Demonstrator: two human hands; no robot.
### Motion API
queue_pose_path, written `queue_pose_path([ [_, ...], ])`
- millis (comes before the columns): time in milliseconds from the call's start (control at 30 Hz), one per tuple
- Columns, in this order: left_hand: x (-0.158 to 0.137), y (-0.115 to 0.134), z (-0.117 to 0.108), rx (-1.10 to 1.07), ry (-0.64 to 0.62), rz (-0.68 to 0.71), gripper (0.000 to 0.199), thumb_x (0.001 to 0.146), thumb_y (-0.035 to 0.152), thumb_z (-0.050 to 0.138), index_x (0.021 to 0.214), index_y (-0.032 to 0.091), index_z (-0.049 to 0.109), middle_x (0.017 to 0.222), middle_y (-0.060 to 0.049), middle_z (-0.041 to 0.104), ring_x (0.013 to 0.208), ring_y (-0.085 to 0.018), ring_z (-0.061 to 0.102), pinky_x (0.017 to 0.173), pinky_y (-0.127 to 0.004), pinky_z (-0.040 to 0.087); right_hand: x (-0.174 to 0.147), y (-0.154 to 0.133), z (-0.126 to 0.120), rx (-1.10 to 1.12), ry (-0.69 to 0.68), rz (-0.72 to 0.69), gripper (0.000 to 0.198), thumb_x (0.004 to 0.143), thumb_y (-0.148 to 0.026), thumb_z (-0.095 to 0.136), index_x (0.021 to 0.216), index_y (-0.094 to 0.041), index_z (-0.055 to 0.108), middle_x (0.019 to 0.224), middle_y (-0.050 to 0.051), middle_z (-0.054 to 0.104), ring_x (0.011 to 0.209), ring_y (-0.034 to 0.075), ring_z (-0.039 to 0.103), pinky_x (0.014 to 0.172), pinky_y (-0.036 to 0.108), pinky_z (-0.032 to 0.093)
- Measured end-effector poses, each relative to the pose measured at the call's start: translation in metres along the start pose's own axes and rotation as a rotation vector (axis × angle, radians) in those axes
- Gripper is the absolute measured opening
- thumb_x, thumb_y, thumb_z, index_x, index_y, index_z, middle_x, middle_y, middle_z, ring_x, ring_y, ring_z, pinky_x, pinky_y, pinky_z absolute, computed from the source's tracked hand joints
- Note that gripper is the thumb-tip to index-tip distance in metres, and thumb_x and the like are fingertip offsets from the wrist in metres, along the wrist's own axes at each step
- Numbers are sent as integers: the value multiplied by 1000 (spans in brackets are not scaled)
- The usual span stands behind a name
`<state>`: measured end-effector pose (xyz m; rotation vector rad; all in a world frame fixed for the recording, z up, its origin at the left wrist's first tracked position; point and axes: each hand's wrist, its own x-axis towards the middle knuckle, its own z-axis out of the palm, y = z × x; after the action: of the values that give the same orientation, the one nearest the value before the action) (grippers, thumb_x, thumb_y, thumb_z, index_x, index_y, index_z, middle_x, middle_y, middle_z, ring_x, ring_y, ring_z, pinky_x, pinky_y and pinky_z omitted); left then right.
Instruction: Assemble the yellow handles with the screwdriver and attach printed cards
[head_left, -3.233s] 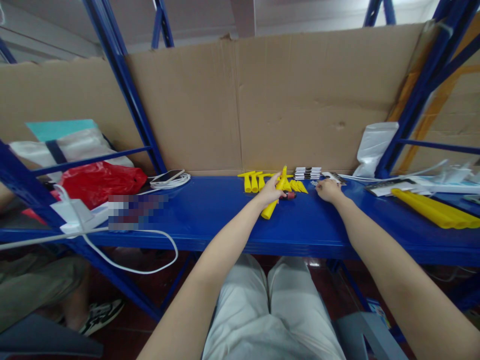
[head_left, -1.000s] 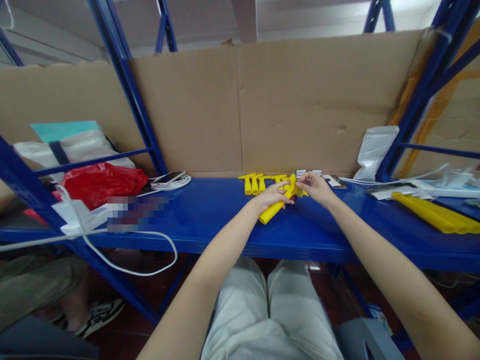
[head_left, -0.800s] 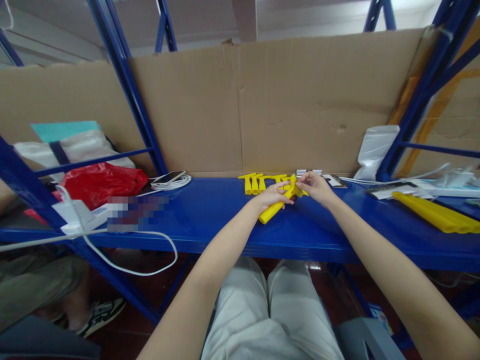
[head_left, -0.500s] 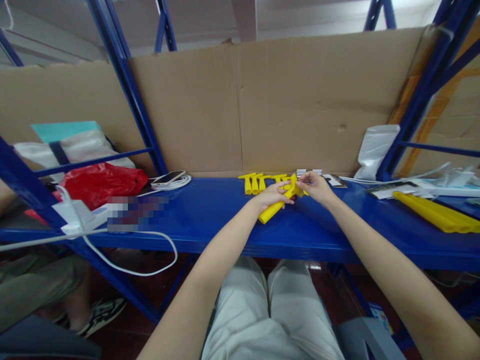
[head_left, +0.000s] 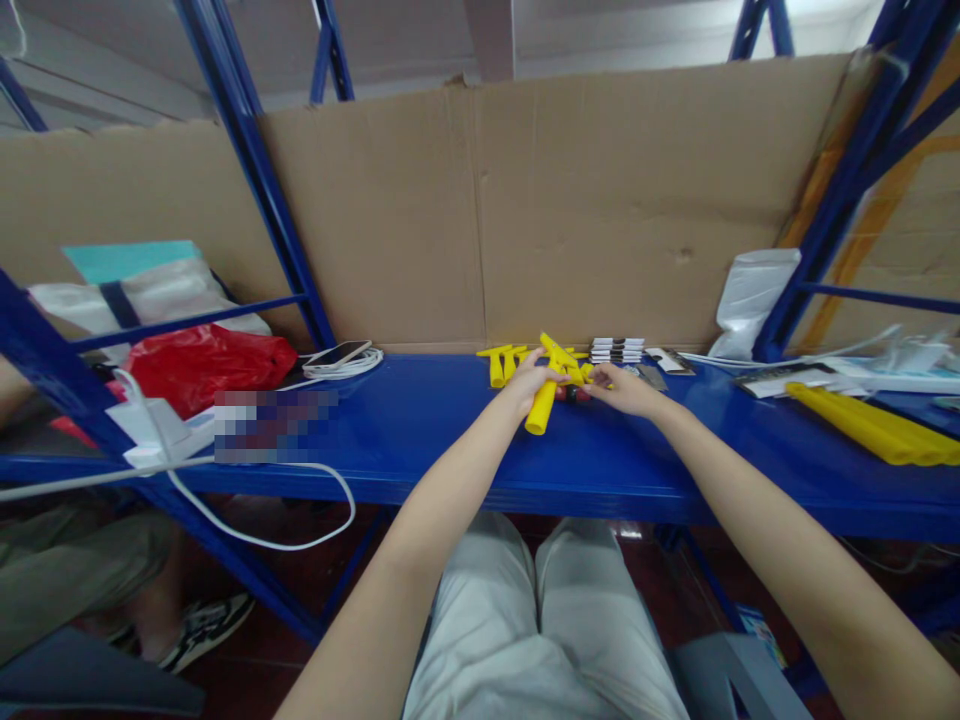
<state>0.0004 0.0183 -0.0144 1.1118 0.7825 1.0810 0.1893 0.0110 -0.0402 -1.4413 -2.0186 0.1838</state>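
Note:
My left hand [head_left: 529, 384] is closed around a yellow T-shaped plastic tool [head_left: 541, 408]. Its hollow round handle end points toward me, and its crosspiece slants up beyond the fingers. Just to the right, my right hand [head_left: 621, 388] is low over the shelf, fingertips drawn together by more yellow parts; what they pinch, if anything, is too small to make out. A red and black object [head_left: 573, 395], partly hidden, lies between the hands. Behind the left hand, similar yellow T-shaped tools [head_left: 497, 368] lie in a row.
Small white packs [head_left: 617, 350] are stacked at the back beside flat grey pieces [head_left: 651, 376]. Long yellow tubes [head_left: 874, 425] lie at the right. Leftward are a phone [head_left: 337, 354] on a coiled white cable, a red bag [head_left: 210, 365] and a power strip. Cardboard [head_left: 585, 210] walls the back.
My left hand has tipped the yellow tool more upright, its crosspiece now higher and further left. My right hand has come off its head and dropped toward the shelf, uncovering the white packs.

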Motion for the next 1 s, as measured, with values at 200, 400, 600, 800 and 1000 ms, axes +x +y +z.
queue_pose_path([
  [200, 3, 1, -2, -67, 120, -7, 86, 60, -10, 56, 138, 21, 40, 98, -7, 68, 54, -9, 60, 45, -16, 43, -4, -9, 7, -109, -160, -24, 17, 80, -30, 61, 91, -18, 68, 95, 11, 70, 90, 26, 65, 83, 39, 51],
  [400, 5, 0, -3, -59, 157, 5, 88, 58, -10, 58, 138, 23, 39, 100, -7, 67, 66, -14, 66, 46, -17, 44, -1, -5, -4, -8, -85, -45, 19, 77, -36, 64, 82, -18, 67, 89, 10, 71, 89, 26, 65, 85, 41, 50],
  [600, 10, -1, -6, -43, 173, 2, 83, 59, -7, 62, 134, 24, 42, 99, -6, 67, 75, -18, 68, 50, -20, 47, -2, -6, -22, 475, 109, 98, 33, 71, -51, 67, 78, -20, 57, 60, 0, 62, 47, 16, 57, 48, 29, 47],
  [800, 12, -3, -6, -34, 170, 11, 80, 60, -5, 64, 133, 21, 44, 96, -7, 66, 77, -19, 68, 51, -21, 47, -5, -16, -35, 699, 544, 171, 32, 78, -49, 63, 75, -23, 46, 42, -10, 43, 31, 10, 41, 38, 25, 39],
  [1000, 10, -4, -6, -14, 112, -8, 78, 60, -3, 66, 131, 21, 44, 101, -8, 68, 72, -17, 68, 47, -19, 44, -5, -14, -47, 770, 896, 249, 29, 84, -44, 58, 74, -23, 40, 45, -11, 38, 31, 8, 36, 33, 23, 26],
])
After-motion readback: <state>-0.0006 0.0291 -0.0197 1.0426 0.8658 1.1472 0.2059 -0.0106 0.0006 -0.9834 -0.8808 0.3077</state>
